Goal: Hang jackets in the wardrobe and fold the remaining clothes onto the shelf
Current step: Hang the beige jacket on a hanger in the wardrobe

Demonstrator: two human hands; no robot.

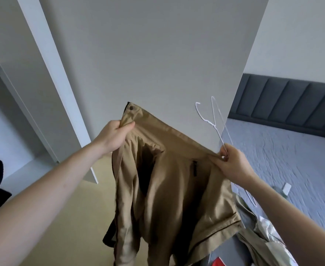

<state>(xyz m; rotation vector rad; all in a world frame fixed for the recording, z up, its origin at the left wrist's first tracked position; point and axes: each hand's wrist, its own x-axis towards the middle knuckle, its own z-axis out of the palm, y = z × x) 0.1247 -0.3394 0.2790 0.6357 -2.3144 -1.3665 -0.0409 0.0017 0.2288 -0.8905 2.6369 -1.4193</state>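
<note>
Below, tan jacket (169, 189) hem out of frame.

Both bare arms are stretched forward, each hand closed in a grip.

The left hand (114, 133) is raised at centre frame, its fingers curled and its thumb pressed over a fold of tan jacket (169, 189). The right hand (232, 163) is held lower and to the right, the jacket's other edge and a white wire hanger (214, 120) pinched together.
</note>
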